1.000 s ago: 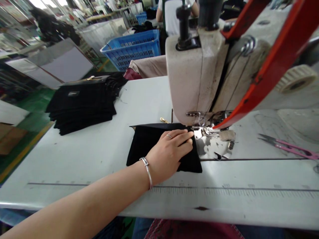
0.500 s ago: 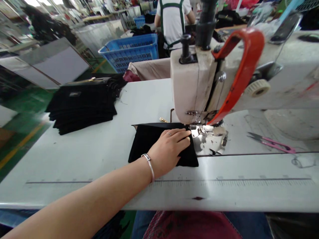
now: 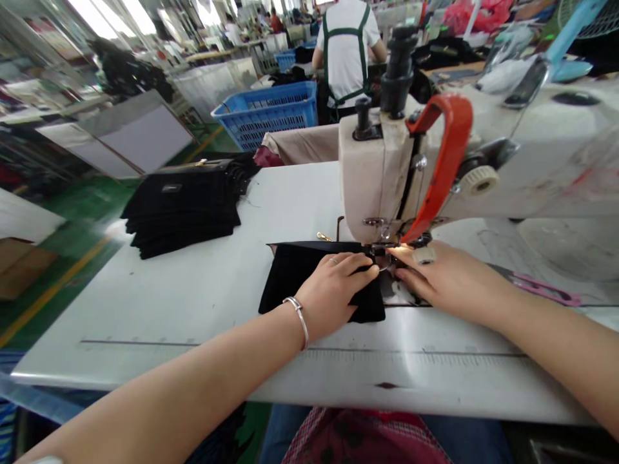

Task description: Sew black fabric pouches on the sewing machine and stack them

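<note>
A black fabric piece (image 3: pixel 294 277) lies on the sewing table with its right side at the presser foot of the sewing machine (image 3: pixel 362 174). A gold zipper pull (image 3: pixel 323 236) shows just behind its back edge. My left hand (image 3: pixel 333 290) rests flat on the fabric, fingers stretched toward the needle area. From the right, my right hand (image 3: pixel 445 280) reaches in at the presser foot, thumb and forefinger close together beside the fabric's right edge. What lies between those fingertips is too small and partly hidden to make out.
A stack of black pieces (image 3: pixel 188 200) sits at the table's back left. Pink-handled thread snips (image 3: pixel 546 290) lie beyond my right forearm. A red lever guard (image 3: pixel 447 154) is on the machine. Behind stand a blue basket (image 3: pixel 271 113) and a person (image 3: pixel 345 51).
My right hand has come into view from the right and reached the presser foot. My left hand stays on the black fabric. The camera view has shifted slightly.
</note>
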Available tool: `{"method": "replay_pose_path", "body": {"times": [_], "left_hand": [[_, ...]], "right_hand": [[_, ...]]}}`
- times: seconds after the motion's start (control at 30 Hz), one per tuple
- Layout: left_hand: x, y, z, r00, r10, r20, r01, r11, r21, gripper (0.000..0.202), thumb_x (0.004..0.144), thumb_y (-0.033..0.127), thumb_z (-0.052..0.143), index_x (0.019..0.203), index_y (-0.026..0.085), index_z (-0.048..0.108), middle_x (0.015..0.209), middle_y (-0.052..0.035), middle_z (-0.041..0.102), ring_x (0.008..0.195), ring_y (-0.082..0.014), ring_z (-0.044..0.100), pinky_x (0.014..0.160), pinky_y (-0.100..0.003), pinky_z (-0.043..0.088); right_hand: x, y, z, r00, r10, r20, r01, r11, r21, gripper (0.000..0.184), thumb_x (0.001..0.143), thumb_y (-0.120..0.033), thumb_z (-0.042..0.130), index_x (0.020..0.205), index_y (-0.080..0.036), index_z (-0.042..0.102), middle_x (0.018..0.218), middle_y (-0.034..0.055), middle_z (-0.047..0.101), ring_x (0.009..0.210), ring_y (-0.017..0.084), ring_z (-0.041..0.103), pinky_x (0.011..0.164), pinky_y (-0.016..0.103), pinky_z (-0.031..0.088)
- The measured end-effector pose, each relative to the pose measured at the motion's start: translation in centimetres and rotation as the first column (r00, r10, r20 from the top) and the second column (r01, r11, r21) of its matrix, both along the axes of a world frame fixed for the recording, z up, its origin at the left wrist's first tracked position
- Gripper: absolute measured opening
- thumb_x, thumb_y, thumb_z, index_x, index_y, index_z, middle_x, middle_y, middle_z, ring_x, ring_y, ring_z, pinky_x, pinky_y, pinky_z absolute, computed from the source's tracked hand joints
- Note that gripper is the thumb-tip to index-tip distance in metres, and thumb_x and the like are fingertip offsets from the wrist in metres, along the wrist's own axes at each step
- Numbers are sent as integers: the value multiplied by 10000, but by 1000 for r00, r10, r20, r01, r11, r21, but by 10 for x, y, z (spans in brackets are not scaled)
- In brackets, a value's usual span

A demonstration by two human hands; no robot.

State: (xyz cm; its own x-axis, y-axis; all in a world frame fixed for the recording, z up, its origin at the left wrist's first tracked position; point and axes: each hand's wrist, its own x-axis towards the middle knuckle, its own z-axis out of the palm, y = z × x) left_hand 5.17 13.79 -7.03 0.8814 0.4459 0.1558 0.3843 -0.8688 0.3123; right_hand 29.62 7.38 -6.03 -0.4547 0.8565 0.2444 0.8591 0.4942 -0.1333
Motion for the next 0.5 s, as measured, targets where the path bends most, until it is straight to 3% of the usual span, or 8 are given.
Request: {"method": "replay_pose_path", "body": {"times": [0.13, 0.27, 0.5], "left_hand": [[-1, 0, -1, 1000, -15, 8, 15, 1000, 6, 693, 666, 13, 598, 1342, 159, 546, 1386, -114, 572, 1291, -301, 517, 1092, -497, 432], [1, 2, -2, 1000, -13, 19, 12, 1000, 13, 675, 667, 24, 596, 1328, 156, 554, 1373, -115, 581, 1277, -303, 524, 1072, -496, 449], [1, 4, -2, 999, -21, 27, 20, 1000, 12, 657, 661, 32, 586, 1303, 166, 574, 1346, -110, 597, 1273, -304, 535, 1075, -496, 449]], "right_hand": [[-8, 21, -12, 999, -41, 32, 41, 999, 12, 305, 981, -243, 451, 1197, -160, 650, 1050, 109, 734, 899, 244, 677, 768, 362, 533], [-9, 20, -13, 996, -73, 47, 73, 997, -2, 299, 957, -238, 475, 1172, -163, 668, 990, 104, 738, 800, 235, 668, 699, 341, 510], [-8, 20, -18, 996, -92, -21, 91, 995, -49, 290, 950, -261, 469, 1142, -175, 668, 997, 107, 731, 829, 253, 669, 701, 350, 501]]}}
